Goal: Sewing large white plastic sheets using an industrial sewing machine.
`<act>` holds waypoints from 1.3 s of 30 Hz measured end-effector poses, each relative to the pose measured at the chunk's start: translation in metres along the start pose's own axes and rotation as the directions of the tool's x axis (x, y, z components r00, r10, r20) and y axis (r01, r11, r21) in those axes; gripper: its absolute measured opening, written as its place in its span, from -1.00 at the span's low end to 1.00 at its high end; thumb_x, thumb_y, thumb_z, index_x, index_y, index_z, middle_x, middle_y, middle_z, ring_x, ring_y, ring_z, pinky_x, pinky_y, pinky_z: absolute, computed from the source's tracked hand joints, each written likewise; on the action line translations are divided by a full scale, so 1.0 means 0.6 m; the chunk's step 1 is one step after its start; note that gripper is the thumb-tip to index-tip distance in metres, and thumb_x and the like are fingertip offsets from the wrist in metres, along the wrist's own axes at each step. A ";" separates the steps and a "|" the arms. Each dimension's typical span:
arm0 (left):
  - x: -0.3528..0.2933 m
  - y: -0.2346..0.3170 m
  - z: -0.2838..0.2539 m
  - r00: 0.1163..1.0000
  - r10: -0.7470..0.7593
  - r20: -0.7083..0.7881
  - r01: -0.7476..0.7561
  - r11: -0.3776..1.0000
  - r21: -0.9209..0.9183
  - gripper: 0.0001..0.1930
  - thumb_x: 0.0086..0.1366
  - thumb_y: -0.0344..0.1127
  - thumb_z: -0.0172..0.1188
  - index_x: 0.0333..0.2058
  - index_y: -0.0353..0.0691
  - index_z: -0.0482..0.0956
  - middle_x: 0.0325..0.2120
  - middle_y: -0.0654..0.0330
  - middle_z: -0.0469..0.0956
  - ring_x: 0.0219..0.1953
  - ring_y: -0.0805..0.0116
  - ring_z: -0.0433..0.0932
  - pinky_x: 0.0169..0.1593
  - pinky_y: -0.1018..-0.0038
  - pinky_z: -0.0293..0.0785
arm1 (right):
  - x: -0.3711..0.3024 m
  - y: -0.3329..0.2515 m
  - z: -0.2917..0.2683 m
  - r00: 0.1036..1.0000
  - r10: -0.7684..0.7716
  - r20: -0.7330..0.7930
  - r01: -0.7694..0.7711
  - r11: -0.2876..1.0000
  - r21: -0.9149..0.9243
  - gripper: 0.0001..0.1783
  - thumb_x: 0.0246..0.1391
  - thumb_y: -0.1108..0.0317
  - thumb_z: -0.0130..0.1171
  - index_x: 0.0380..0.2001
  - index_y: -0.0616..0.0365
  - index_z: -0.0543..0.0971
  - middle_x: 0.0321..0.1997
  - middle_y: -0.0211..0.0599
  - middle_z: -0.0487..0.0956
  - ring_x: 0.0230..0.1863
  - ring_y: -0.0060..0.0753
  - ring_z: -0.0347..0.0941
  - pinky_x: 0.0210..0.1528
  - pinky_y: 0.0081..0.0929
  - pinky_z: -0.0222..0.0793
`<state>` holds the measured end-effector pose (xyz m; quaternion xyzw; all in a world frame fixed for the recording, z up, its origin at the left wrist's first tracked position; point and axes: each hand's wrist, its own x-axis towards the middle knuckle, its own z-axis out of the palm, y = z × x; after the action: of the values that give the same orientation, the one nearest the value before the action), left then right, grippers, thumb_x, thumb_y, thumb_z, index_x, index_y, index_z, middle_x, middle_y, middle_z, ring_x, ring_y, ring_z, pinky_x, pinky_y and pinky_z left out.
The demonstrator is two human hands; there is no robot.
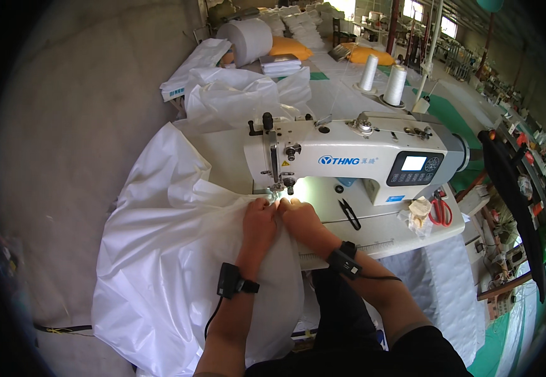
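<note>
A large white sheet of thin, glossy fabric [166, 264] drapes over the left of the sewing machine's table and hangs down in folds. Close in front of the needle, my left hand [260, 221] has its fingers curled on the fabric's edge. Beside it, almost touching, my right hand [300, 220] pinches the same edge under the machine's light. Both hands sit just below the presser foot [277, 188] of the white sewing machine [342, 147]. The fingertips and the exact stretch of fabric between them are partly hidden.
Black thread snips [349, 215] and a small black bobbin-like disc [339, 188] lie right of my hands. Red-handled scissors [441, 212] rest near the table's right end. Thread cones [395, 87] stand behind the machine. More white sheeting [241, 94] and a large white roll [246, 41] are farther back.
</note>
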<state>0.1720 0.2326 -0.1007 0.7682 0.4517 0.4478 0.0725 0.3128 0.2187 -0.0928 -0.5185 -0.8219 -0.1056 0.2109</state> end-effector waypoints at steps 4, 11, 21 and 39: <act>-0.001 -0.008 0.003 0.990 0.089 0.109 -0.108 0.978 0.179 -0.73 -0.02 -0.50 0.12 -0.27 -0.22 0.61 -0.36 0.16 0.44 -0.24 0.18 0.41 -0.13 0.33 0.36 | -0.012 0.011 0.009 0.987 0.156 -0.043 -0.150 0.980 0.128 -0.84 -0.08 0.41 0.09 -0.37 0.18 0.52 -0.34 -0.21 0.47 -0.28 -0.19 0.48 -0.33 -0.33 0.44; 0.000 0.003 -0.011 0.985 0.139 0.099 -0.157 0.965 0.210 -0.74 0.01 -0.50 0.09 -0.27 -0.21 0.61 -0.35 0.15 0.45 -0.26 0.18 0.41 -0.14 0.34 0.36 | 0.015 0.019 0.014 0.887 0.461 0.015 -0.448 0.853 0.268 -0.75 -0.09 0.17 0.17 -0.43 0.13 0.58 -0.30 -0.12 0.52 -0.34 -0.06 0.50 -0.31 -0.23 0.41; -0.002 -0.011 -0.002 0.991 0.135 -0.001 -0.135 0.990 0.037 -0.84 0.03 -0.52 0.10 -0.38 -0.26 0.61 -0.42 0.13 0.45 -0.29 0.13 0.42 -0.18 0.31 0.38 | 0.017 0.008 0.013 0.746 0.519 0.417 -0.665 0.551 0.504 -0.62 -0.10 0.23 0.21 -0.19 0.19 0.55 -0.55 -0.21 0.55 -0.50 -0.42 0.51 -0.42 -0.46 0.43; -0.008 0.000 -0.007 0.986 0.158 0.048 -0.166 0.948 0.272 -0.74 -0.01 -0.42 0.15 -0.27 -0.18 0.60 -0.36 0.14 0.46 -0.24 0.14 0.42 -0.15 0.33 0.38 | -0.006 -0.080 -0.019 0.857 0.451 0.250 -0.486 0.868 0.101 -0.72 0.08 0.34 -0.11 -0.20 0.22 0.48 -0.28 -0.01 0.52 -0.31 -0.04 0.53 -0.30 -0.19 0.45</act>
<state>0.1680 0.2279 -0.1012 0.8110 0.4439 0.3754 -0.0660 0.2734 0.1904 -0.0822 -0.6929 -0.6944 0.0731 0.1800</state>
